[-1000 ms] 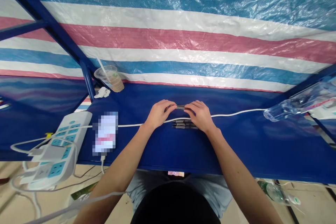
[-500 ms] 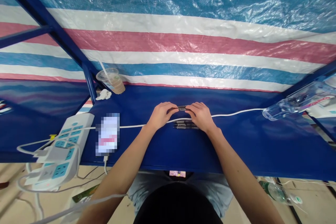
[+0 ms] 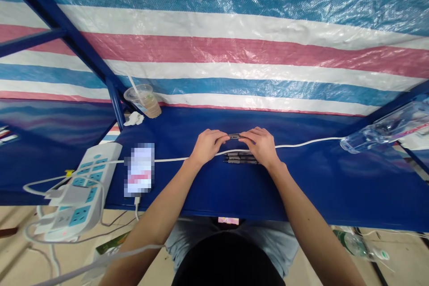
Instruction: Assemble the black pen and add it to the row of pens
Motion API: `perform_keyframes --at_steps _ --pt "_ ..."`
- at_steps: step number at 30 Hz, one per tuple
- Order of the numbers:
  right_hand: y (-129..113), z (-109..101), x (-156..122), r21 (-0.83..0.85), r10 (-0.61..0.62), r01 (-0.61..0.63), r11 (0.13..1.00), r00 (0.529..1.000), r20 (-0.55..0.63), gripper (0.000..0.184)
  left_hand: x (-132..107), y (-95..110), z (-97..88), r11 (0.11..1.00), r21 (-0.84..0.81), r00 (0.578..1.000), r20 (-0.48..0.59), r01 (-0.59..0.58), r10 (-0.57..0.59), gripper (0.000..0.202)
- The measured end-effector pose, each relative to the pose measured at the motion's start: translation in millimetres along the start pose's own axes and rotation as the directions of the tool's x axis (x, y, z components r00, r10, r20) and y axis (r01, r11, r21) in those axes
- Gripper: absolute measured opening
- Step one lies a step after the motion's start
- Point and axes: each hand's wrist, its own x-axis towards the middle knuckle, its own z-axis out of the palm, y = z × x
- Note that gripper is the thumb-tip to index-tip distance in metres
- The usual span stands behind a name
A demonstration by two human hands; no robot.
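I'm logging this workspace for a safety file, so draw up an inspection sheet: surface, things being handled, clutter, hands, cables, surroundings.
Surface: glossy blue tabletop.
Things handled: dark pen-like piece held between the hands; a few dark pens lie side by side, nearer the person.
Clutter: cup with straw, crumpled tissue, phone with pixelated screen, clear bottle at right.
Hands: left hand and right hand pinch opposite ends of the piece.
Cables: white cable runs across the tabletop; another plugs into the phone; loops surround the power strip at left.
Surroundings: striped sheet behind, blue frame, green-labelled bottle below table level.
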Motion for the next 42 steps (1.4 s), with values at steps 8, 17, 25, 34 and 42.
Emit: perform_keyframes --at_steps 8,17,25,34,42 --pt "1 -17 11 0.73 0.555 -0.394 0.558 0.831 0.024 0.057 2 0 -4.8 0.992 -0.119 0.971 -0.228 0.047 -0.073 0.035" --pt "-3 -27 13 0.831 0.403 -0.545 -0.114 0.739 0.54 0.071 2 4 -3.7 0.988 -0.155 0.988 -0.146 0.021 -0.043 0.027" --pt "-7 -25 8 0.873 0.307 -0.476 -0.11 0.819 0.485 0.065 1 5 -4.3 0.98 -0.198 0.996 -0.085 0.003 -0.02 0.019" --pt "-6 -24 6 0.888 0.302 -0.458 -0.04 0.841 0.448 0.061 1 5 -4.1 0.98 -0.196 0.997 -0.067 0.027 -0.041 0.022" --pt "-9 -27 9 0.88 0.36 -0.473 0.044 0.829 0.427 0.071 1 6 -3.7 0.983 -0.181 0.998 -0.053 0.035 -0.046 0.025"
